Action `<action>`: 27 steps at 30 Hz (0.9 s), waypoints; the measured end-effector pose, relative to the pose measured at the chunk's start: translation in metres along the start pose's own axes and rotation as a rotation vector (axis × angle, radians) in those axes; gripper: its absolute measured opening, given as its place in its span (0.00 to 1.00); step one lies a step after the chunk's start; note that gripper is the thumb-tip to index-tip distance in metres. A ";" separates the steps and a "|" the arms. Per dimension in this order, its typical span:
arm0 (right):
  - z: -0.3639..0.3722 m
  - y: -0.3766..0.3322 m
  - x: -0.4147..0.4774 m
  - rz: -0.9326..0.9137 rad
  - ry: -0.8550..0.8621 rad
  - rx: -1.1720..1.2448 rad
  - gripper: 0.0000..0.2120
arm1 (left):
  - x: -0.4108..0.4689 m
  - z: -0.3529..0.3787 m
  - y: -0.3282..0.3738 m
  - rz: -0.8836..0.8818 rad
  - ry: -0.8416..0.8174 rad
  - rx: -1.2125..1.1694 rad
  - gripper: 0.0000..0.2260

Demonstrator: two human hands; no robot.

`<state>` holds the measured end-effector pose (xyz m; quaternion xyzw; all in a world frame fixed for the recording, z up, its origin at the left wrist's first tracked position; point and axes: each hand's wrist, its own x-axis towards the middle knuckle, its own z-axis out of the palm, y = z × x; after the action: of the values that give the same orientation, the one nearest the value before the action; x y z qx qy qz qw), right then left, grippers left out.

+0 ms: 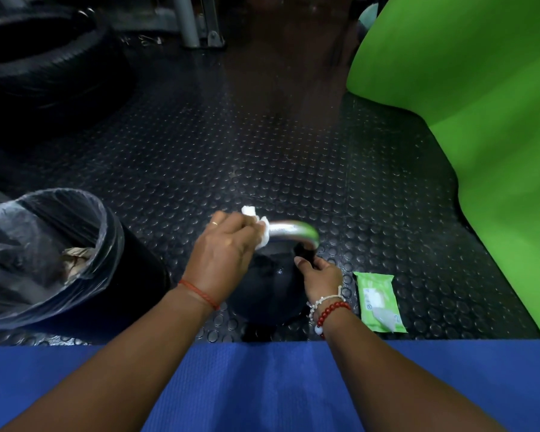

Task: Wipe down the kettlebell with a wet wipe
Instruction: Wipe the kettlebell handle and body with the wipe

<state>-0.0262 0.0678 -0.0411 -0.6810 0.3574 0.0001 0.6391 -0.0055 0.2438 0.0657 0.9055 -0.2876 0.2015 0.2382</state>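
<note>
Over the blue mat at our knees, our two forearms reach out to the kettlebell, which stands upright on the studded rubber floor just past the mat's edge. Our left hand is wrapped around the left end of the bare-metal handle, clamped on a bunched white wet wipe pressed to the steel. Our right hand steadies the bell at the handle's right root, fingers curled on the black body; the two hands sit apart, one at each end of the handle.

We judge the wiping to be under way at the handle. How much of the handle is already clean we cannot tell, and the round black body below appears to be still ahead of us.

Just right of the bell lies the green pack of wipes, flat on the floor. To the left stands a bin lined with clear plastic, some rubbish inside, within reach for the used wipe. A green padded shape rises at far right.
</note>
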 end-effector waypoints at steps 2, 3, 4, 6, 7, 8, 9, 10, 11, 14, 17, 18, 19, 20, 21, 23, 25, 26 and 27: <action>0.001 0.000 0.001 0.007 0.006 -0.008 0.08 | -0.005 -0.001 0.002 0.060 -0.018 0.009 0.08; 0.003 0.001 0.001 0.008 0.011 -0.015 0.09 | -0.003 -0.002 -0.001 0.051 -0.018 0.014 0.08; 0.003 0.001 0.001 0.006 0.014 -0.025 0.09 | 0.000 -0.002 -0.005 0.021 0.003 0.019 0.07; 0.003 0.001 0.002 0.005 0.016 -0.038 0.09 | 0.002 -0.002 -0.005 -0.033 0.037 0.008 0.03; 0.003 0.002 0.003 0.005 0.013 -0.036 0.09 | 0.000 -0.001 -0.002 -0.027 0.029 0.003 0.03; 0.002 0.003 0.003 0.009 0.011 -0.034 0.08 | -0.004 -0.001 0.002 0.005 0.010 0.008 0.05; 0.002 0.003 0.003 0.014 0.010 -0.033 0.08 | -0.006 -0.001 0.003 0.041 -0.007 0.016 0.07; 0.002 0.003 0.003 0.017 0.011 -0.032 0.07 | -0.006 -0.002 0.001 0.061 -0.016 0.023 0.08; 0.003 0.004 0.003 0.021 0.013 -0.032 0.06 | -0.003 -0.003 -0.002 0.055 -0.012 0.027 0.06; 0.003 0.003 0.004 0.035 0.010 -0.026 0.06 | 0.002 -0.004 -0.005 -0.031 0.020 0.011 0.08; 0.003 0.003 0.004 0.039 0.015 -0.024 0.06 | -0.007 -0.003 0.001 0.037 -0.022 0.005 0.07; 0.003 0.003 0.004 0.041 0.015 -0.023 0.07 | -0.005 -0.003 -0.002 0.041 -0.031 0.005 0.07; 0.003 0.003 0.004 0.040 0.013 -0.023 0.08 | -0.001 -0.003 -0.006 0.008 -0.032 -0.002 0.06; 0.003 0.004 0.004 0.039 0.010 -0.026 0.08 | 0.004 -0.003 -0.008 -0.045 -0.023 -0.013 0.06; 0.003 0.004 0.005 0.038 0.008 -0.029 0.09 | 0.008 -0.003 -0.009 -0.090 -0.021 -0.026 0.05; 0.002 0.005 0.006 0.035 0.005 -0.024 0.10 | 0.006 -0.002 -0.005 -0.091 -0.044 -0.031 0.06; 0.003 0.006 0.006 0.038 0.005 -0.018 0.09 | 0.002 -0.004 -0.002 -0.020 -0.076 -0.019 0.11; 0.003 0.006 0.006 0.033 0.008 -0.023 0.07 | 0.004 -0.005 -0.004 -0.016 -0.082 -0.021 0.12; 0.004 0.006 0.006 0.026 0.012 -0.032 0.07 | 0.008 -0.005 -0.006 -0.048 -0.073 -0.024 0.12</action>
<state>-0.0230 0.0687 -0.0500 -0.6863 0.3699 0.0102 0.6262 0.0029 0.2478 0.0719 0.9159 -0.2767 0.1591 0.2433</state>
